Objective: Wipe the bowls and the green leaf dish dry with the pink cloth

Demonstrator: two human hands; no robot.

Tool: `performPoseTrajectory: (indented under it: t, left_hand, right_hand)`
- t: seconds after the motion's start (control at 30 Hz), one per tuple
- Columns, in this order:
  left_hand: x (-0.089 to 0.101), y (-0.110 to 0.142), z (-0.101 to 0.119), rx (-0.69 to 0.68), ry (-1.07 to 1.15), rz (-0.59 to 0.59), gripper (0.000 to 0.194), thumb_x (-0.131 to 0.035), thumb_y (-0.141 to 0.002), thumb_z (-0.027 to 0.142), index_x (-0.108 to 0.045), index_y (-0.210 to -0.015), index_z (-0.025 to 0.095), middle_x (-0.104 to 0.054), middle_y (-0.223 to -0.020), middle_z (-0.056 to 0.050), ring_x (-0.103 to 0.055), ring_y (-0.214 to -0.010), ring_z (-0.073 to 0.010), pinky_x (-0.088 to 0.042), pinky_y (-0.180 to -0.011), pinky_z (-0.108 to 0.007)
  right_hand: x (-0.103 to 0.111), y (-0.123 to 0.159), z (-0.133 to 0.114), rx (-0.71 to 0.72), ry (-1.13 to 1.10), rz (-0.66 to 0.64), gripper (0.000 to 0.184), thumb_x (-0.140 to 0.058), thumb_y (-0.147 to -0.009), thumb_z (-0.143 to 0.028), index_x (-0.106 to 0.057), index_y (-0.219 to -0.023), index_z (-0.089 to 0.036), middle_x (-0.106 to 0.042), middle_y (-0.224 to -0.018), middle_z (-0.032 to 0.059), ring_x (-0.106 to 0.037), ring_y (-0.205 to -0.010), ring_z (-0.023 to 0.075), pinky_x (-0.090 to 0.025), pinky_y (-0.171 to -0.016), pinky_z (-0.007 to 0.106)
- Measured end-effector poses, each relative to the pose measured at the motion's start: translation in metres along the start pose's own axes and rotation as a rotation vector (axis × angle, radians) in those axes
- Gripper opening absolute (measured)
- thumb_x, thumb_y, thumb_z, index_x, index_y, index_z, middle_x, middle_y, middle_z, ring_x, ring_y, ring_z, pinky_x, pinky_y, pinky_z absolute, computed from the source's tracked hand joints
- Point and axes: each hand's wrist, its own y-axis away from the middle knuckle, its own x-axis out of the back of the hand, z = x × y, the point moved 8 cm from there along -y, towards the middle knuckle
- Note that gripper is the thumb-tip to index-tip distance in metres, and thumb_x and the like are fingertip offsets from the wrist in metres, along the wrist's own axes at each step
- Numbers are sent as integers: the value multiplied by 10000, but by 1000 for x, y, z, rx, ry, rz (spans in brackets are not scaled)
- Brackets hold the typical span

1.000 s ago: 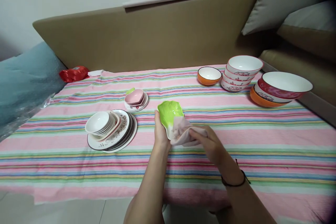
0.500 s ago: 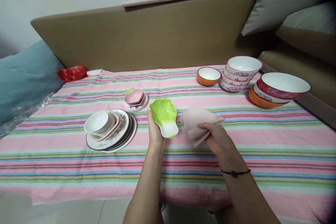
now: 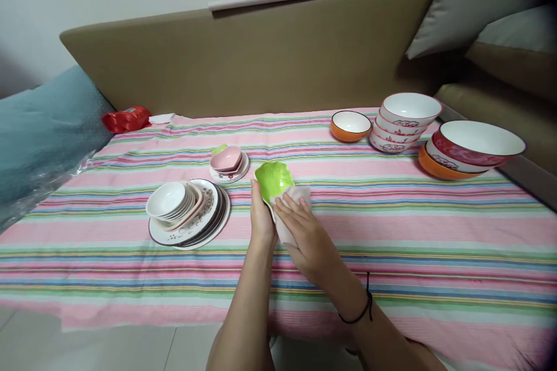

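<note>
My left hand (image 3: 261,217) is closed on the left side of a green and white cabbage-shaped dish (image 3: 272,178), held above the striped cloth. Over the dish's near, white end, my right hand (image 3: 300,223) presses a pale cloth (image 3: 285,233) with its fingers. The cloth and those fingers hide most of that end. Left of the dish is a small stack with a pink bowl (image 3: 226,159) on white saucers (image 3: 239,174). Farther left, white bowls (image 3: 166,200) rest on a pile of plates (image 3: 208,204).
A striped tablecloth (image 3: 391,232) covers the surface. At the right are an orange bowl (image 3: 348,130), stacked white bowls (image 3: 395,142) and a stack of large bowls (image 3: 474,153). A red shiny bundle (image 3: 126,120) lies far left, before a brown backrest (image 3: 261,64).
My right hand has brought the pale cloth left onto the dish, and its fingers now press it against the near end. My left hand keeps its hold. The view has shifted slightly.
</note>
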Motion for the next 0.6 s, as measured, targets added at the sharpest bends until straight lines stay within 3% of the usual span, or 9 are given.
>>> performPoseTrajectory:
  t: [0.13, 0.23, 0.3, 0.33, 0.4, 0.43, 0.53, 0.6]
  left_hand:
    - [7, -2, 10, -54, 10, 33, 550, -409, -879, 609, -697, -955, 146, -716, -803, -67, -683, -692, -196, -544, -690, -302]
    - [3, -3, 15, -114, 21, 5, 537, -417, -880, 601, -681, -1019, 155, -718, -884, -75, -680, -724, -185, -535, -676, -277]
    - [-4, -3, 14, -124, 35, -52, 556, -395, -887, 608, -671, -1066, 159, -716, -952, -89, -683, -781, -195, -539, -716, -291]
    - [-6, -3, 13, -121, 40, -78, 566, -384, -890, 612, -667, -1083, 161, -715, -977, -93, -684, -801, -200, -541, -741, -303]
    - [-9, -2, 12, -115, 47, -103, 573, -375, -896, 612, -667, -1094, 161, -714, -998, -98, -685, -837, -210, -542, -785, -324]
    - [-10, -2, 10, -108, 47, -110, 574, -377, -897, 611, -669, -1092, 158, -714, -1000, -101, -685, -862, -217, -540, -806, -332]
    - [-13, -1, 6, -77, 48, -129, 551, -401, -898, 594, -680, -1068, 150, -716, -1010, -109, -672, -970, -245, -526, -867, -346]
    - [-14, 0, 3, -62, 57, -135, 504, -421, -907, 557, -684, -1060, 155, -715, -1034, -102, -654, -1037, -248, -509, -909, -346]
  right_hand:
    - [11, 4, -5, -48, -242, 93, 432, -469, -788, -180, -638, -1185, -144, -639, -1257, 115, -544, -1233, 276, -287, -1139, 521]
    - [25, 15, 27, -378, -557, 244, 240, -516, -844, -320, -711, -893, -188, -740, -893, 53, -692, -869, 237, -547, -848, 409]
    - [38, 31, 58, -649, -756, 485, 238, -581, -808, -389, -676, -740, -182, -678, -671, 5, -657, -648, 183, -547, -589, 293]
    - [45, 40, 71, -744, -830, 644, 231, -618, -776, -402, -656, -715, -183, -643, -628, -14, -633, -608, 163, -520, -532, 259]
    - [61, 53, 86, -800, -906, 906, 235, -645, -755, -422, -655, -797, -191, -644, -688, -24, -643, -685, 158, -524, -560, 238]
    - [67, 54, 89, -787, -896, 954, 272, -631, -775, -445, -660, -879, -196, -665, -758, -14, -660, -766, 171, -542, -608, 248]
    - [75, 38, 76, -617, -710, 811, 404, -524, -874, -481, -621, -1161, -213, -678, -1112, 51, -612, -1113, 245, -561, -822, 347]
    - [67, 21, 51, -408, -507, 601, 433, -468, -921, -399, -534, -1315, -234, -546, -1376, 58, -444, -1328, 259, -447, -1038, 442]
